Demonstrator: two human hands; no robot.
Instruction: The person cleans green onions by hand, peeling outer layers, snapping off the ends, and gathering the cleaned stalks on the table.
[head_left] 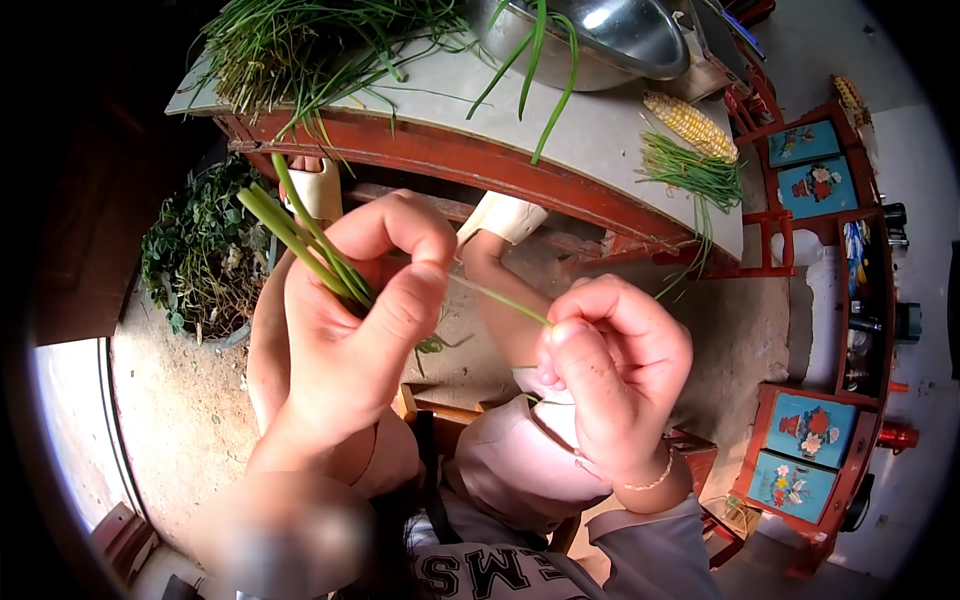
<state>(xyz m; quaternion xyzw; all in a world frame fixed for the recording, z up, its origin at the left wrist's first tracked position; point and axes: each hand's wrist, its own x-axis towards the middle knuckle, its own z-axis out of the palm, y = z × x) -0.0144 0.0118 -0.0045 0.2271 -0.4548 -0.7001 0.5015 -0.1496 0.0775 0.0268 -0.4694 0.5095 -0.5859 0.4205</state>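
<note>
Several thick green stems (305,250) lie in the palm of my left hand (365,300), which is closed round them. Its thumb and forefinger also pinch one end of a thin green strand (500,299). My right hand (620,370) is closed, with thumb and forefinger on the strand's other end, so the strand stretches between both hands. Both hands are above my lap, in front of the table edge. A large heap of long green stalks (290,50) lies at the table's back left, and a small bundle of green stalks (690,170) lies at its right end.
On the table (430,100) stand a metal bowl (580,45) with green leaves over its rim and a corncob (692,125). A leafy pile (205,250) sits on the floor at left. Red cabinets with blue panels (810,430) stand at right.
</note>
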